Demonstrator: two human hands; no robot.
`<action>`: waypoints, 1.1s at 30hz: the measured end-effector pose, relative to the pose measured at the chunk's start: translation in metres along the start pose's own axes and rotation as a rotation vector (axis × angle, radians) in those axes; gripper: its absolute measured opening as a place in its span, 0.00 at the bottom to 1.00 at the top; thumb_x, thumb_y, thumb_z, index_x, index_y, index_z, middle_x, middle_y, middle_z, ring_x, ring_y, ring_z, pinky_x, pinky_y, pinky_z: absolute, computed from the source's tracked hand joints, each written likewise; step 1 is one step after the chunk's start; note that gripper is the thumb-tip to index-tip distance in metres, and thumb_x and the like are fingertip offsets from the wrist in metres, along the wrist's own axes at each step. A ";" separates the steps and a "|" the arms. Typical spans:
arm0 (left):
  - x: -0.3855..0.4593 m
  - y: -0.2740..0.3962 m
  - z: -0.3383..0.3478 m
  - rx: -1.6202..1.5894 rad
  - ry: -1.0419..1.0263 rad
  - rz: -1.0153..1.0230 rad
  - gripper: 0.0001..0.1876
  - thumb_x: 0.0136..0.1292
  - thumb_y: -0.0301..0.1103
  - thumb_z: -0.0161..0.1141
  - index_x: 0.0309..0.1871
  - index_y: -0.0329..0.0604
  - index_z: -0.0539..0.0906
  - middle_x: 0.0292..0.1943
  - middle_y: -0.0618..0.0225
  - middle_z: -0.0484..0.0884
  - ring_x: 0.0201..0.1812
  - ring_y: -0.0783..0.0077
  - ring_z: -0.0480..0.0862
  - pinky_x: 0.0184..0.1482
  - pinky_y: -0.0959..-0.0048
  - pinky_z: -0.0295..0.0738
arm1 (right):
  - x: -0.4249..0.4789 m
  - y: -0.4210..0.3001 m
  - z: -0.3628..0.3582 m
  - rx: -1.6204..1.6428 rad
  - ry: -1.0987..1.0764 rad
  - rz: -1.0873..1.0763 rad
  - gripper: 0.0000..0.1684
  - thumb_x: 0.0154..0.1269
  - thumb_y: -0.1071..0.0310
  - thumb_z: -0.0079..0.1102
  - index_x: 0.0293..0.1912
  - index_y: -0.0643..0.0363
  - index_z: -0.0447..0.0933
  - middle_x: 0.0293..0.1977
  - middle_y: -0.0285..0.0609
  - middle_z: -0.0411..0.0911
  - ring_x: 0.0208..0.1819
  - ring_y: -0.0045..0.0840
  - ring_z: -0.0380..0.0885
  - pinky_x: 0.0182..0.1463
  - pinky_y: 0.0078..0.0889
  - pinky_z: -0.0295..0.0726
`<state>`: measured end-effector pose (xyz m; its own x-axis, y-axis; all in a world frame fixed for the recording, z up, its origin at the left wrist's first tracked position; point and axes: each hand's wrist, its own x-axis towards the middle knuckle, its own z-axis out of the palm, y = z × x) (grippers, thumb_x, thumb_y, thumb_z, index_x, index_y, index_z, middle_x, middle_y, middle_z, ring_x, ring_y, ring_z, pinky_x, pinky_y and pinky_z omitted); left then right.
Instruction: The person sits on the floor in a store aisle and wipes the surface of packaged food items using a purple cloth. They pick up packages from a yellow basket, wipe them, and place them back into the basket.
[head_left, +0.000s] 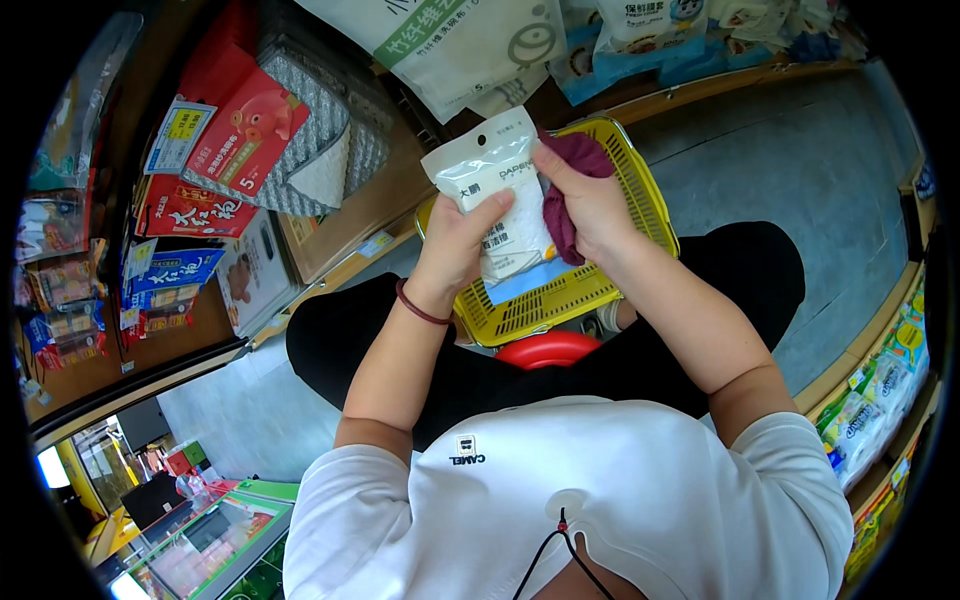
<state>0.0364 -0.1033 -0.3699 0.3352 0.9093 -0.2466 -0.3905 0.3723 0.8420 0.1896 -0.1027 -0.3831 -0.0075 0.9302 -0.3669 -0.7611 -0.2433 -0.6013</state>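
My left hand (459, 244) grips a white plastic hang-hole packet of cleaning pads (510, 176) by its left side, thumb across the front. The packet is tilted over a yellow plastic shopping basket (495, 319) and bears printed writing. In my right hand (589, 202) is a bunched maroon cloth (559, 225), pressed along the packet's right edge. That hand's thumb lies at the packet's upper right, and most of its fingers are hidden. A light blue flat item (529, 281) shows below the packet; whether it lies in the basket or is held, I cannot tell.
Hanging cleaning cloths (315, 150) and red packets (195, 210) fill the shelf at left. A large dishcloth pack (465, 52) hangs ahead. Beneath the basket is a red round object (547, 349), between my knees. Wrapped paper packs (874, 405) line the right shelf.
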 end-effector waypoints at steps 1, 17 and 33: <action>0.001 0.000 0.000 -0.019 0.012 0.000 0.21 0.61 0.24 0.59 0.58 0.35 0.71 0.50 0.61 0.79 0.49 0.69 0.81 0.50 0.70 0.77 | 0.005 -0.001 -0.003 0.020 0.062 -0.008 0.12 0.60 0.69 0.65 0.42 0.62 0.77 0.38 0.40 0.80 0.38 0.21 0.79 0.43 0.23 0.78; 0.006 -0.019 -0.004 0.142 -0.029 0.088 0.22 0.58 0.24 0.61 0.57 0.38 0.72 0.50 0.64 0.79 0.50 0.72 0.79 0.52 0.72 0.74 | -0.014 0.019 -0.009 -1.249 -0.344 -0.919 0.24 0.62 0.61 0.52 0.56 0.62 0.68 0.54 0.57 0.68 0.58 0.54 0.63 0.67 0.53 0.54; 0.002 -0.011 0.003 0.070 -0.041 -0.041 0.19 0.58 0.25 0.62 0.53 0.39 0.73 0.48 0.66 0.77 0.47 0.74 0.78 0.49 0.73 0.76 | -0.021 0.011 -0.007 -1.323 -0.565 -0.903 0.34 0.58 0.52 0.58 0.57 0.66 0.68 0.53 0.65 0.69 0.60 0.57 0.62 0.68 0.48 0.56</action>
<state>0.0442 -0.1060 -0.3780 0.3851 0.8846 -0.2630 -0.3150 0.3939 0.8635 0.1856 -0.1267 -0.3867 -0.3416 0.7939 0.5030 0.3675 0.6054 -0.7060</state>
